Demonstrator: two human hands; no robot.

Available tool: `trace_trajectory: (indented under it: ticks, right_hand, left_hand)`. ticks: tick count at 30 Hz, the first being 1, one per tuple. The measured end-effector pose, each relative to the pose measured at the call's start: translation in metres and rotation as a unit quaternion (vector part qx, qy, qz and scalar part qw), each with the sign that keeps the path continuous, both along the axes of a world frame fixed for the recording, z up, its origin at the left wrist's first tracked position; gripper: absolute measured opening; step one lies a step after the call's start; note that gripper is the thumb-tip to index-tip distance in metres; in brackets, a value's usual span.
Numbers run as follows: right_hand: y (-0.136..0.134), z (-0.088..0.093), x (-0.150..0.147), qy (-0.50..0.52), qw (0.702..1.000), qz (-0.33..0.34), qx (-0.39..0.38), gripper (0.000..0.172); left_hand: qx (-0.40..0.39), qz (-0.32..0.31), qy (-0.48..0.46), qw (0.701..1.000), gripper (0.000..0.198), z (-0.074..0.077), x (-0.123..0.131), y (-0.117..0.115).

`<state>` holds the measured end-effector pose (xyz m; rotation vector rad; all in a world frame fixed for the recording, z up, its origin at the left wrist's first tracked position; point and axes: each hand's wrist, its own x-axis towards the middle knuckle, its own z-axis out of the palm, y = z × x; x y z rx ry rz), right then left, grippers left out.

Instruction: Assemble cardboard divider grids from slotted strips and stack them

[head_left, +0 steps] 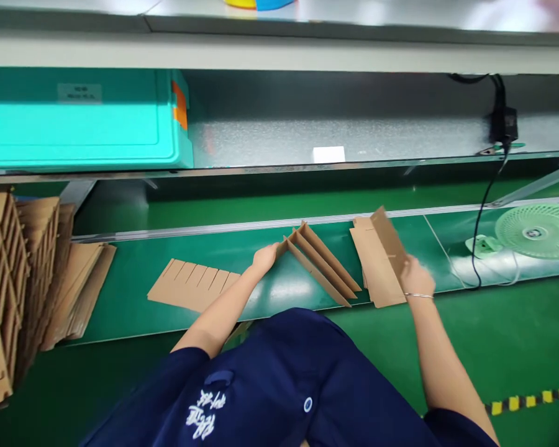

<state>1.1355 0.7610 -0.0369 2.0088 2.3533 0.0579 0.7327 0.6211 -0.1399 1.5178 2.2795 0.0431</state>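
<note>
My left hand (264, 258) is closed on the near-left end of a partly assembled cardboard divider (323, 264), where several upright panels stand slotted into a cross strip. In my right hand (418, 277) is a single cardboard panel (389, 239), tilted up from a pile. That pile of flat cardboard panels (372, 267) lies on the green bench just left of the hand. Left of my left forearm, slotted cardboard strips (190, 285) lie flat; the forearm covers part of them.
Assembled cardboard dividers (9, 279) are stacked at the far left, beside flat sheets (81, 285). A green fan (540, 230) and a hanging black cable (484, 198) are at the right. Above the bench, a metal shelf (261, 124) carries a turquoise box (74, 130).
</note>
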Motion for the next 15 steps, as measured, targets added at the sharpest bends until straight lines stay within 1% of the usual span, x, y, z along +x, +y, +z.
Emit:
trace_trajectory:
  ticks: [1, 2, 3, 4, 5, 6, 7, 8, 10, 12, 13, 15]
  right_hand:
    - [-0.001, 0.022, -0.005, 0.031, 0.999, 0.004, 0.009, 0.041]
    - [-0.006, 0.041, -0.013, 0.064, 0.997, 0.044, 0.001, 0.041]
    - [-0.014, 0.056, -0.026, 0.086, 0.992, 0.090, -0.014, 0.041]
    - [-0.025, 0.065, -0.043, 0.093, 0.986, 0.134, -0.036, 0.042]
    - [-0.039, 0.068, -0.063, 0.080, 0.981, 0.169, -0.058, 0.044]
    - [-0.053, 0.065, -0.084, 0.059, 0.976, 0.191, -0.080, 0.045]
    - [-0.068, 0.058, -0.105, 0.038, 0.972, 0.211, -0.101, 0.046]
    - [-0.081, 0.048, -0.125, 0.021, 0.965, 0.231, -0.122, 0.046]
    - [-0.099, 0.024, -0.156, -0.005, 0.956, 0.249, -0.153, 0.047]
    - [-0.109, 0.004, -0.171, -0.020, 0.953, 0.251, -0.167, 0.046]
    - [-0.111, -0.002, -0.174, -0.024, 0.952, 0.252, -0.170, 0.046]
    - [-0.114, -0.007, -0.172, -0.032, 0.952, 0.254, -0.169, 0.046]
  left_hand:
    - [0.008, 0.000, 0.003, 1.000, 0.039, 0.000, 0.000, 0.004]
    - [0.015, 0.001, 0.005, 1.000, 0.039, -0.001, 0.000, 0.007]
    - [0.022, 0.005, 0.007, 1.000, 0.039, -0.001, -0.001, 0.009]
    - [0.028, 0.009, 0.008, 1.000, 0.038, -0.002, -0.001, 0.010]
    - [0.033, 0.013, 0.009, 0.999, 0.038, -0.002, -0.002, 0.010]
    - [0.035, 0.018, 0.010, 0.999, 0.037, -0.002, -0.002, 0.009]
    - [0.034, 0.022, 0.009, 0.999, 0.037, -0.003, -0.003, 0.007]
    - [0.030, 0.026, 0.005, 0.999, 0.036, -0.003, -0.003, 0.006]
    - [0.018, 0.039, -0.008, 0.999, 0.035, -0.002, -0.004, 0.003]
    - [0.012, 0.058, -0.023, 0.998, 0.035, 0.001, -0.004, 0.002]
    - [0.011, 0.065, -0.031, 0.997, 0.036, 0.002, -0.004, 0.003]
    - [0.007, 0.072, -0.044, 0.996, 0.040, 0.006, -0.004, 0.004]
